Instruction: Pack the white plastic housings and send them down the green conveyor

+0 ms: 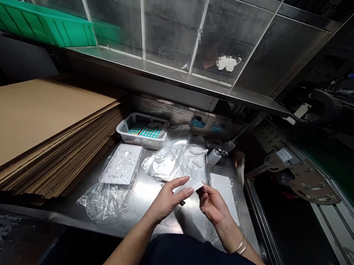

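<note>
Low over the metal table, my left hand grips a small white rectangular piece between thumb and fingers. The fingertips of my right hand pinch its right end, where a dark edge shows. Fingers cover much of the piece, so its exact kind is unclear. A small dark object shows just below my left thumb; whether it belongs to the piece I cannot tell. Beyond my hands lie crinkled clear plastic bags. Right of my right hand, a flat white panel lies in clear plastic.
A white panel in plastic lies left on the metal table. Behind stand a white bin with blue-dotted sheets and a white bottle. Stacked cardboard fills the left; machinery borders the right. A ledge holds a green crate.
</note>
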{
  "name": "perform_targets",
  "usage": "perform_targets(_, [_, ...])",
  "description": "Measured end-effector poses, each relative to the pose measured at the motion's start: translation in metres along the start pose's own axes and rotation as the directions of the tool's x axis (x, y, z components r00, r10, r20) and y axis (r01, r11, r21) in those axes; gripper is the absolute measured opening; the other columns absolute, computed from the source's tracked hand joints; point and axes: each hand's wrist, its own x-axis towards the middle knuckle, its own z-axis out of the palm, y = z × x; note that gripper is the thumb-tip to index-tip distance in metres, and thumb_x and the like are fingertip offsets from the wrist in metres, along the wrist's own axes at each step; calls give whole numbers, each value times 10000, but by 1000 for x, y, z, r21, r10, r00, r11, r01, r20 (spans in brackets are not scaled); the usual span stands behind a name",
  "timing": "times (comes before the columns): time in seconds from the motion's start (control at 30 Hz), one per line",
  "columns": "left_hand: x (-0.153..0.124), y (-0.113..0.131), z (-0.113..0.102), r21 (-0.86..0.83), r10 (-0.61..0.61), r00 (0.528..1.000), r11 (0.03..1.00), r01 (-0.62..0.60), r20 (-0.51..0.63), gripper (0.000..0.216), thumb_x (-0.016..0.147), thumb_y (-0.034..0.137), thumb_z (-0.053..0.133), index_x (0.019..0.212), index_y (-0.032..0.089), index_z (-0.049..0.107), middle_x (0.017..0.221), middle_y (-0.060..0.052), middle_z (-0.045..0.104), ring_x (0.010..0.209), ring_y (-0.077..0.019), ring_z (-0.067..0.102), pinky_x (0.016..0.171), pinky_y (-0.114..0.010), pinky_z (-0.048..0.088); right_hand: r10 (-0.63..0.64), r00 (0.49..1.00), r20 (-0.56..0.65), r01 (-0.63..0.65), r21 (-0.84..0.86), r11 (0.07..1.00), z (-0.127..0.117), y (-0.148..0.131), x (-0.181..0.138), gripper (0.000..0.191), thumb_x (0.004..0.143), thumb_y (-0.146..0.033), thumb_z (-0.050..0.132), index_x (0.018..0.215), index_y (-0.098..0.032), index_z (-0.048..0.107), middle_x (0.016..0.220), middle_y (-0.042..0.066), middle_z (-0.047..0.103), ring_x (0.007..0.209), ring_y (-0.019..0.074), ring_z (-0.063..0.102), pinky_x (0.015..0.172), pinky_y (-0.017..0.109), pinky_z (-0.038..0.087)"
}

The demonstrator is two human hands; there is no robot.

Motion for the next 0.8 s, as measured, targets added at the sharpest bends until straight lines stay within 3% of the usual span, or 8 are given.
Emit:
perform_targets(0.17, [4, -8, 8, -25, 19, 996, 999, -21, -83, 665, 713, 375, 698, 1300, 275, 403, 1344, -97, 458, 1253, -238, 391, 1051, -422, 298, -31, 998, -46, 33, 40, 999, 3, 3, -2, 40, 826, -81, 562, 862, -95, 552, 549, -37, 632, 457, 50, 615, 448, 87, 516])
perform_targets(0.3, [3, -14, -1, -14, 40, 984, 999, -43, -173, 610, 773, 413, 616, 1317, 315, 357, 1405, -90, 360, 1249, -251, 385, 1030, -462, 312, -65, 991, -113, 79, 120, 990, 8, 2, -6, 84, 865, -81, 492, 808, -90, 553, 521, -25, 609, 418, 56, 596, 414, 92, 507])
perform_targets(0.5, [9, -36, -40, 70, 112, 840, 994, -88, -530, 452, 817, 430, 514, 1235, 273, 446, 1290, -104, 479, 1211, -249, 422, 1042, -453, 283, -85, 991, -101, 103, 199, 975, 15, -10, -15, 148, 880, -91, 462, 771, -102, 561, 509, -27, 596, 399, 47, 579, 402, 89, 505])
perform_targets(0.6, [11, -41, -49, 33, 79, 822, 997, -73, -564, 466, 792, 421, 540, 1221, 259, 458, 1289, -111, 482, 1223, -252, 413, 1049, -449, 270, -81, 993, -86, 97, 204, 974, 15, -12, -16, 158, 864, -78, 482, 729, -114, 554, 513, -29, 593, 405, 43, 579, 403, 81, 502])
perform_targets(0.8, [10, -44, -43, -5, 32, 834, 999, -41, -550, 469, 780, 416, 544, 1208, 239, 472, 1296, -119, 478, 1230, -250, 412, 1050, -430, 271, -70, 995, -75, 83, 178, 980, 13, -11, -13, 127, 788, -32, 575, 703, -121, 543, 524, -51, 588, 420, 34, 581, 413, 67, 504])
